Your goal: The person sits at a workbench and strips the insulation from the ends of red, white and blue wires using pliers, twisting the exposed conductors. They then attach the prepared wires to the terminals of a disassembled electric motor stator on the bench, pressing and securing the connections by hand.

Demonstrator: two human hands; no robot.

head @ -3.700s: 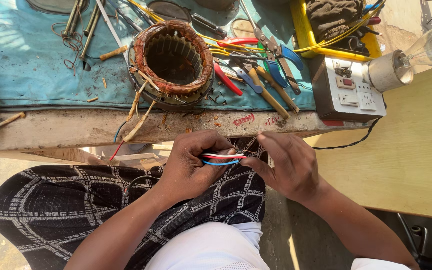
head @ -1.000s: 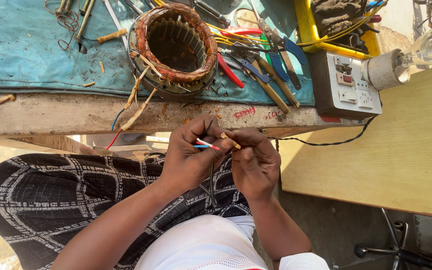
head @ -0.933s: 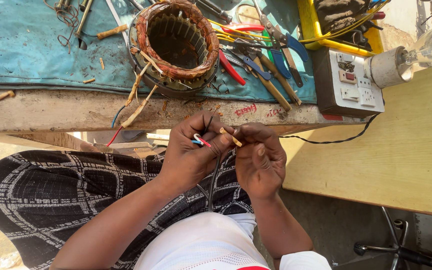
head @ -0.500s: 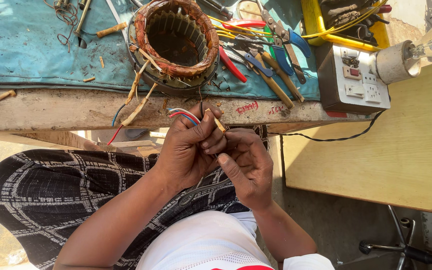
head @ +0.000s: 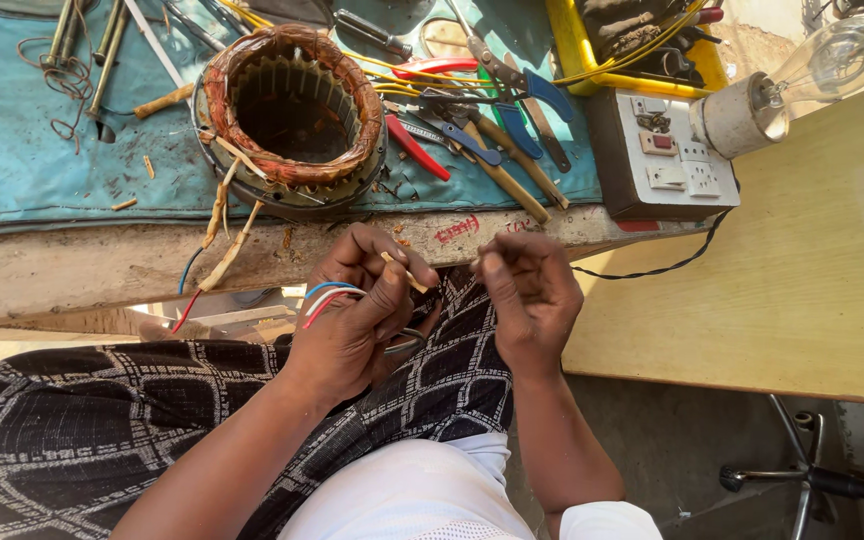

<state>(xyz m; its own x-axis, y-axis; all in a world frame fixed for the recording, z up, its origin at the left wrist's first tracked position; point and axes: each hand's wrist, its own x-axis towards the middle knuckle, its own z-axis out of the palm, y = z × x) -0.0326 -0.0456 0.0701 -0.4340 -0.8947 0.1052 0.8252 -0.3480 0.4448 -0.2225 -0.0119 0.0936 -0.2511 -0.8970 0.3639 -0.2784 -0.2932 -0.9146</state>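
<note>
Half a second back my two hands were pressed together over the wires; now my right hand point(head: 524, 300) has come away and sits apart at three o'clock of my left hand point(head: 357, 315), with a clear gap between them. I keep the wire bundle point(head: 330, 297) in the left fist: blue, white and red leads loop out at its nine o'clock side, and a short tan sleeve piece point(head: 407, 274) pokes from between thumb and forefinger toward two o'clock. That grip is tight around the leads. My right hand has its fingers curled in, thumb and fingertips pinched narrow; I cannot tell whether anything is caught between them. Both hands hover over my lap, above the black-and-white patterned cloth point(head: 152, 420), just below the front edge of the workbench point(head: 72, 270).

At twelve o'clock of my left hand, on the blue mat point(head: 22, 170), stands the motor stator point(head: 290, 118), its copper winding ringing the open core, and tan sleeved leads point(head: 224, 215) hang from it over the bench edge. At one o'clock of the hands lie pliers and screwdrivers point(head: 472, 120) with red and blue handles, overlapping in a heap. Farther toward two o'clock is a switch-and-socket board point(head: 667, 160) with a clear bulb point(head: 822, 60) in its holder beside it, and a yellow tray point(head: 577, 50) behind. A pale wooden board point(head: 802, 270) fills the three o'clock side.
</note>
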